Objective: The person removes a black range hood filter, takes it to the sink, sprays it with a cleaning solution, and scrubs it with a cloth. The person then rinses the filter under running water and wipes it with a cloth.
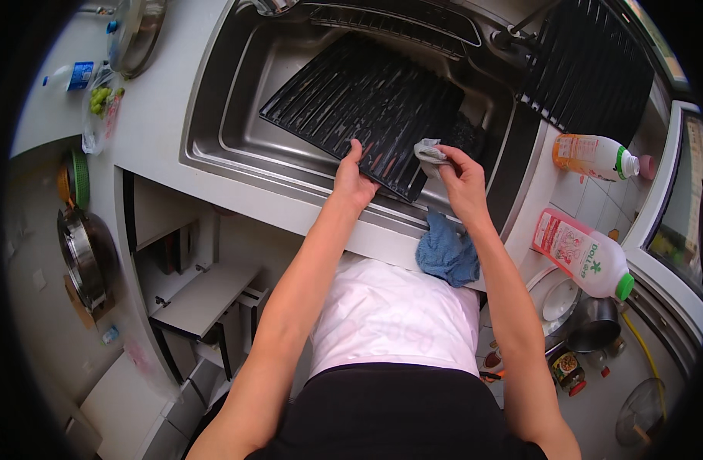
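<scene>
A black ridged panel [363, 98], wet and shiny, lies tilted over the stainless steel sink [259, 75]. Its near edge is gripped by my left hand [356, 181], thumb on top and fingers beneath. Just right of the panel's near corner, my right hand [463, 178] pinches a crumpled pale cloth [429, 155] between thumb and fingers. Below that hand a blue cloth [448, 253] hangs over the sink's front edge. A second black ridged panel [587, 75] leans at the right behind the sink. A wire rack [386, 29] sits at the sink's far side.
Two plastic bottles, one orange-labelled [587, 155] and one pink [581, 250], lie in view right of the sink beside the window frame [668, 201]. Grapes in a plastic bag [101, 103] and pans [87, 259] are at left. An open cabinet [208, 299] is below the counter.
</scene>
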The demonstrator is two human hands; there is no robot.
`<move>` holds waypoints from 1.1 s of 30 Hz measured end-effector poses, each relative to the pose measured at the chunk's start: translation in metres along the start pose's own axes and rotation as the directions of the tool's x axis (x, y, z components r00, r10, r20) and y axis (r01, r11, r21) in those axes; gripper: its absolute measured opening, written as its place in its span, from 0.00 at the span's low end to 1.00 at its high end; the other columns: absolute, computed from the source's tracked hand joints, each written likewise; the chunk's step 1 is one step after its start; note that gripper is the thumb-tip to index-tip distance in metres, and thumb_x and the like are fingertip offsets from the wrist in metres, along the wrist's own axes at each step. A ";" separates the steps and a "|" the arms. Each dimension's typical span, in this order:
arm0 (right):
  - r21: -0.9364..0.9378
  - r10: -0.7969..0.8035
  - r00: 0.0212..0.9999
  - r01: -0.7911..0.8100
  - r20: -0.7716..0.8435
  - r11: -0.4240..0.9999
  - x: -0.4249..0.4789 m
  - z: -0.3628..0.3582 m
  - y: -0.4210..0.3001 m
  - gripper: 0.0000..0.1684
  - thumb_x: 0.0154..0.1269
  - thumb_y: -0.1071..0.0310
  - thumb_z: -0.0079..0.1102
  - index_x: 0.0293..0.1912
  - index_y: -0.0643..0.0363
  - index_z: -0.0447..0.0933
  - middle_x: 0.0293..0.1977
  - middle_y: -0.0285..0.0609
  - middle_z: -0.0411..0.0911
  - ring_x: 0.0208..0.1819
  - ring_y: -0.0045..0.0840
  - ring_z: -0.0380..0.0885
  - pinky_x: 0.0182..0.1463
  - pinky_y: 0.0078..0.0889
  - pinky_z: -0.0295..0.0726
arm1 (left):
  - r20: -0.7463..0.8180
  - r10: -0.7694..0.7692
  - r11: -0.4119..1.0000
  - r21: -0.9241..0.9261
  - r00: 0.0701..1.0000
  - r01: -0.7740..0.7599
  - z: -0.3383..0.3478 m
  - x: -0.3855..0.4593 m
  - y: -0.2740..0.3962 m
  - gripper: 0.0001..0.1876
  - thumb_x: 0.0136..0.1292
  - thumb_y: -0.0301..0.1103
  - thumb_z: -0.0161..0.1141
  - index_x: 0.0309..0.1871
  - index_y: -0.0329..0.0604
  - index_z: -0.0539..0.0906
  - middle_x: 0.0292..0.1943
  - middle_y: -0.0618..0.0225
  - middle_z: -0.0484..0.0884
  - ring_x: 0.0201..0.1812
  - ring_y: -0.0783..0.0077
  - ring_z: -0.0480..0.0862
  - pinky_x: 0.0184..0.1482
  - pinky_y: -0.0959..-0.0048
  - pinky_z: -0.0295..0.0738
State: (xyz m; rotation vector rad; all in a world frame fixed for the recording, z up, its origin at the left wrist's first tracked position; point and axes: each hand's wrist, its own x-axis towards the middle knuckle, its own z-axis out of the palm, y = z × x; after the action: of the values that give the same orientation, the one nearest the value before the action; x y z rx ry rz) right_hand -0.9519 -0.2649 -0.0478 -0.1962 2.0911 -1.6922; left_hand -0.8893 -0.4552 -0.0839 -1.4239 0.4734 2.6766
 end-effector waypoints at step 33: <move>-0.755 -0.072 0.958 0.265 0.279 0.600 0.059 0.038 0.013 0.19 0.49 0.83 0.49 0.44 0.66 0.75 0.42 0.51 0.76 0.39 0.48 0.76 0.40 0.44 0.72 | -0.077 -0.093 0.985 -0.151 0.993 0.081 -0.009 0.002 0.000 0.20 0.72 0.42 0.48 0.58 0.35 0.73 0.56 0.57 0.78 0.58 0.60 0.76 0.62 0.60 0.69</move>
State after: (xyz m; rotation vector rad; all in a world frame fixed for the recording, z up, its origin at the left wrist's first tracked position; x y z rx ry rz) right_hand -0.9867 -0.3177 -0.0809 -0.8390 2.5512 -0.6336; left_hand -0.8826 -0.4580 -0.0901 -1.5607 0.2158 2.6395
